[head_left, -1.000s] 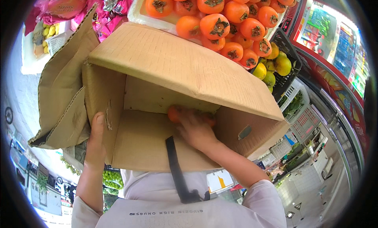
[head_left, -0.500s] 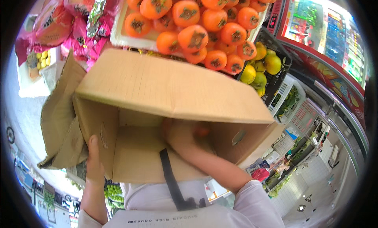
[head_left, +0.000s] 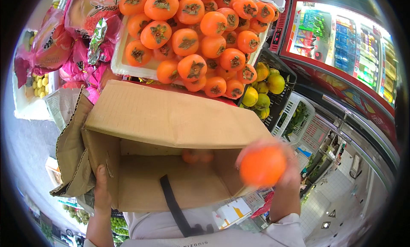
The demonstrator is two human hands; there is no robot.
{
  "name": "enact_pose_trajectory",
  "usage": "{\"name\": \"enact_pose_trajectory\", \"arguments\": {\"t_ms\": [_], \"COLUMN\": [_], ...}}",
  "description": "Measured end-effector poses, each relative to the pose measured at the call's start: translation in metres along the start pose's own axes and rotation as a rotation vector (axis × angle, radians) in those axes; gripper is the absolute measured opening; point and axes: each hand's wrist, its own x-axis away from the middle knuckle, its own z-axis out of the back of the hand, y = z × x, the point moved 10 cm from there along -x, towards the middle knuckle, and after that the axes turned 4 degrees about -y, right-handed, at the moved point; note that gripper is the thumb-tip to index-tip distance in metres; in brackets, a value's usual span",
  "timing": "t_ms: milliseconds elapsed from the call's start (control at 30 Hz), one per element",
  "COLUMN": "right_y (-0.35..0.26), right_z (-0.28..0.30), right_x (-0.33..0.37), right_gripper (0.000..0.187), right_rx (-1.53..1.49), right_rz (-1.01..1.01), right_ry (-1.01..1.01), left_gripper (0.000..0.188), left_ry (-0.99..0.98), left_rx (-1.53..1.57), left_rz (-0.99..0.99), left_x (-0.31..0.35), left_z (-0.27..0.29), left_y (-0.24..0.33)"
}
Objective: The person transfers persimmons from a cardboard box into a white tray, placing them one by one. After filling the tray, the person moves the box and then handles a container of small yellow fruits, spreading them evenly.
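A persimmon [head_left: 263,166], blurred by motion, is in my right hand [head_left: 291,166], beside the right end of a tilted cardboard box [head_left: 171,114]. The box's mouth faces me, and its left flap [head_left: 73,149] stands out to the side. Inside lie a couple more persimmons [head_left: 197,155], partly in shadow near the back. My left hand [head_left: 101,187] grips the box's left wall, thumb showing on the near edge and fingers hidden behind it. Beyond the box, a white tray [head_left: 128,71] is heaped with orange persimmons [head_left: 186,42].
Pink-wrapped fruit [head_left: 55,55] sits at the far left. A black crate [head_left: 279,95] holds green-yellow citrus [head_left: 261,93] right of the tray. Farther right stand a white basket [head_left: 294,119] and a lit display fridge [head_left: 341,46] with a metal rail in front.
My right hand has come out of the box with a persimmon, moving right and up. The box now sits lower in view, and persimmons inside it have come into sight.
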Motion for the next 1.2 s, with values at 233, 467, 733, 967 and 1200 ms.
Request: {"name": "enact_pose_trajectory", "arguments": {"t_ms": [233,467,733,967,1200], "right_y": [-0.033,-0.007,0.016,0.018,0.019], "right_z": [0.068,0.067,0.051,0.056,0.055], "right_x": [-0.115,-0.155,-0.158,-0.164,-0.168], "right_gripper": [0.096,0.105,0.077,0.074,0.078], "right_rx": [1.067,1.341,1.575,1.636,1.696], "right_rz": [0.303,0.351,0.475,0.597,0.638], "right_ry": [0.226,0.061,-0.053,0.010,0.040], "left_gripper": [0.052,0.057,0.056,0.052,0.057], "left_ry": [0.031,-0.032,0.056,0.101,0.047], "left_rx": [-0.047,0.102,-0.009,-0.035,-0.104], "left_rz": [-0.002,0.026,0.000,-0.042,-0.036], "left_x": [0.004,0.009,0.011,0.014,0.014], "left_z": [0.002,-0.007,0.003,0.001,0.006], "left_y": [-0.002,-0.005,-0.004,0.008,0.004]}}
